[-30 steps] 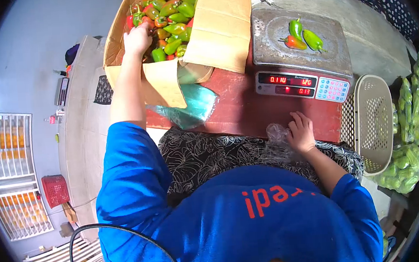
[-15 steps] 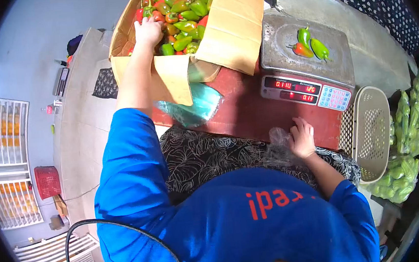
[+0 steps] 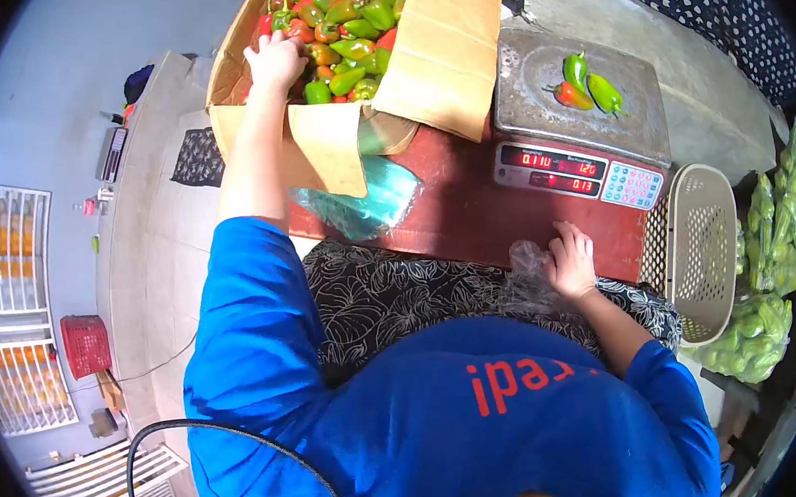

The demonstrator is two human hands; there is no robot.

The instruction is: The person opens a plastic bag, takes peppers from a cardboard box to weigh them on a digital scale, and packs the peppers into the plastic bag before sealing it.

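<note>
My left hand (image 3: 275, 60) reaches into an open cardboard box (image 3: 443, 49) of red and green peppers (image 3: 353, 30), its fingers apart over the peppers at the box's left side. By the front edge of the red table (image 3: 445, 193), my right hand (image 3: 572, 265) has a crumpled clear plastic bag (image 3: 531, 271) at its thumb side, gripped there. Two green peppers (image 3: 605, 94) and an orange-red pepper (image 3: 573, 96) lie on the metal plate of a digital scale (image 3: 508, 44), whose red display is lit.
Teal plastic (image 3: 380, 198) lies in front of the box. A beige perforated basket (image 3: 705, 257) stands right of the table, beside bagged green vegetables (image 3: 751, 342). A black cable (image 3: 244, 432) loops at lower left. A red basket (image 3: 85, 345) is far left.
The view has shifted, so the box and scale appear lower and farther right than at first. My left hand's fingers have spread a little. My right hand remains beside the clear bag.
</note>
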